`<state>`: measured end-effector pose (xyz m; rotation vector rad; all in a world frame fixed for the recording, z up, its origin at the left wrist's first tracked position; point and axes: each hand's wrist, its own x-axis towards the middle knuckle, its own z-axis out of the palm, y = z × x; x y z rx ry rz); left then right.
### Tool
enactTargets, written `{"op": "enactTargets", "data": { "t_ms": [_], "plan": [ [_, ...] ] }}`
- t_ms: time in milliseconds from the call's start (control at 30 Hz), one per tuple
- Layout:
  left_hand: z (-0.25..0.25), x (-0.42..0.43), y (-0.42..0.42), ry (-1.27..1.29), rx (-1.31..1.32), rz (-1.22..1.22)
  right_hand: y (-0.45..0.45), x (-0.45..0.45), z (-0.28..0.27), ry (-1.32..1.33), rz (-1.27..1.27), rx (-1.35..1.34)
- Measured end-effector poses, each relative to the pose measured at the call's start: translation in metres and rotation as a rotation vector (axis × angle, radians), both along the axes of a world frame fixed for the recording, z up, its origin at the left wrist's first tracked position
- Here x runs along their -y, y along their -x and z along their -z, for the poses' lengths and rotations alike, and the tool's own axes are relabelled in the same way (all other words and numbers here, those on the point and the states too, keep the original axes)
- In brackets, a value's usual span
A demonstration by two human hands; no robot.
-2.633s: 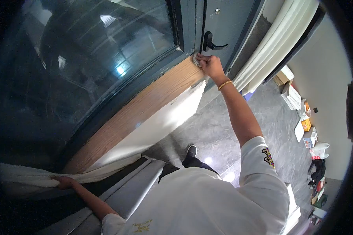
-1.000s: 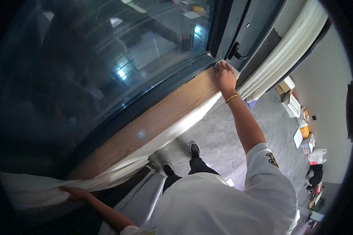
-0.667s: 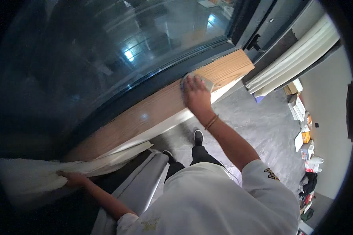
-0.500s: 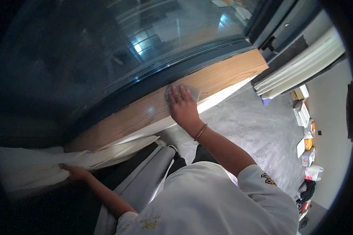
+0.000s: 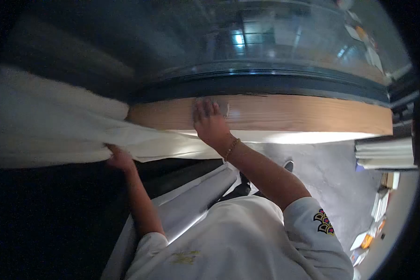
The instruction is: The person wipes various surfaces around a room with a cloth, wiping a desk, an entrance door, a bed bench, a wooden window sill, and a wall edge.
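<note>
My right hand [image 5: 212,125] presses a grey cloth [image 5: 223,108] onto the wooden windowsill [image 5: 303,113], left of its middle. The fingers lie over the cloth, and part of it shows beside them. A beaded bracelet [image 5: 231,148] circles the right wrist. To the left, my left hand [image 5: 120,158] is closed at the lower edge of the white curtain [image 5: 56,121], gripping its fabric. Motion blurs this hand, and some of its fingers are hidden. The curtain covers the sill's left end.
Behind the sill stands a dark-framed window [image 5: 266,84] with reflections in its glass. Below lie a long grey roll-like thing [image 5: 196,200] and the grey floor [image 5: 322,172]. Another pale curtain [image 5: 385,153] hangs at the right. Boxes and papers [image 5: 380,205] line the far wall.
The view has turned and shifted left, so the sill now looks nearly level. My right hand and the cloth are further left along the sill. My left hand has moved with the curtain.
</note>
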<state>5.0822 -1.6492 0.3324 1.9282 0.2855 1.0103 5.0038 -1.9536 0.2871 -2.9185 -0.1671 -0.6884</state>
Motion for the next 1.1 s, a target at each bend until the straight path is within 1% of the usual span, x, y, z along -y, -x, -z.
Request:
{"op": "enactTargets", "data": {
  "t_ms": [33,67,100,133,167,233,267,333,367,400,433,467,500,533,567,600,633,667,700,733,767,800,833,867,900,967,1000,1033,1067,1100],
  "plan": [
    [-0.014,0.034,0.012,0.260,-0.077,0.022,-0.012,-0.007,0.007,-0.007,-0.027,0.009],
    [-0.015,0.031,0.014,0.252,-0.065,-0.003,-0.023,-0.017,0.007,-0.094,-0.074,0.044],
    [-0.014,0.021,0.015,0.193,-0.020,0.051,-0.033,-0.031,0.007,-0.178,-0.120,0.076],
    [-0.012,0.018,0.014,0.130,0.022,0.108,-0.043,-0.041,0.008,-0.183,-0.140,0.083],
    [-0.014,0.020,0.016,0.123,0.028,0.090,-0.051,-0.052,0.007,-0.164,-0.182,0.091],
    [-0.022,0.023,0.023,0.218,0.094,0.034,-0.067,-0.077,0.005,-0.153,-0.242,0.103],
    [0.002,0.006,0.012,0.215,0.094,0.023,-0.081,-0.082,0.019,-0.160,-0.253,0.085],
    [0.032,-0.051,0.000,-0.304,0.168,0.077,-0.105,-0.108,0.024,-0.201,-0.279,0.054],
    [0.028,-0.049,0.001,-0.310,0.170,0.066,-0.119,-0.120,0.027,-0.229,-0.287,0.041],
    [0.019,-0.036,0.002,-0.145,0.183,0.049,-0.128,-0.127,0.024,-0.234,-0.298,0.047],
    [0.010,-0.024,0.005,0.019,0.195,0.034,-0.135,-0.136,0.022,-0.308,-0.312,-0.044],
    [0.001,-0.014,0.007,0.011,0.197,0.026,-0.140,-0.143,0.020,-0.382,-0.325,-0.137],
    [-0.002,-0.002,0.007,0.123,0.216,0.010,-0.144,-0.147,0.019,-0.387,-0.330,-0.137],
    [-0.009,0.001,0.008,0.232,0.234,-0.005,-0.145,-0.149,0.011,-0.400,-0.373,-0.237],
    [0.000,-0.013,0.006,0.225,0.231,-0.007,-0.148,-0.152,0.007,-0.410,-0.412,-0.339],
    [0.014,-0.039,0.004,0.013,0.211,-0.012,-0.151,-0.159,0.011,-0.418,-0.410,-0.345],
    [0.024,-0.059,0.001,-0.193,0.195,-0.012,-0.158,-0.165,0.022,-0.433,-0.447,-0.279],
    [0.025,-0.074,0.002,-0.194,0.195,-0.012,-0.162,-0.172,0.031,-0.446,-0.491,-0.210],
    [0.026,-0.082,0.000,-0.309,0.037,-0.066,-0.163,-0.168,0.038,-0.446,-0.470,-0.215],
    [0.034,-0.089,-0.003,-0.422,-0.116,-0.122,-0.163,-0.162,0.052,-0.450,-0.597,-0.174],
    [0.031,-0.103,-0.002,-0.422,-0.115,-0.122,-0.162,-0.164,0.055,-0.457,-0.740,-0.129],
    [0.028,-0.103,-0.009,-0.412,-0.160,-0.147,-0.150,-0.144,0.043,-0.453,-0.702,-0.138],
    [0.027,-0.104,-0.014,-0.404,-0.201,-0.187,-0.135,-0.131,0.032,-0.371,-0.712,-0.136],
    [0.040,-0.114,-0.021,-0.293,0.056,-0.169,-0.120,-0.130,0.022,-0.293,-0.745,-0.127],
    [0.041,-0.102,-0.029,-0.272,0.040,-0.125,-0.104,-0.116,0.025,-0.283,-0.698,-0.148],
    [0.027,-0.100,-0.035,-0.218,0.237,-0.025,-0.083,-0.112,0.028,0.028,-0.482,0.008],
    [0.010,-0.070,-0.035,-0.314,0.334,0.040,-0.065,-0.082,0.030,-0.356,-0.570,0.008],
    [-0.011,-0.041,-0.026,-0.301,0.329,0.062,-0.052,-0.061,0.023,-0.349,-0.546,0.001],
    [-0.026,-0.018,-0.014,-0.035,0.216,-0.021,-0.048,-0.053,0.019,-0.299,-0.610,-0.051],
    [-0.040,0.022,-0.007,0.248,0.071,-0.060,-0.033,-0.023,0.013,-0.240,-0.623,-0.125]
  ]
}}
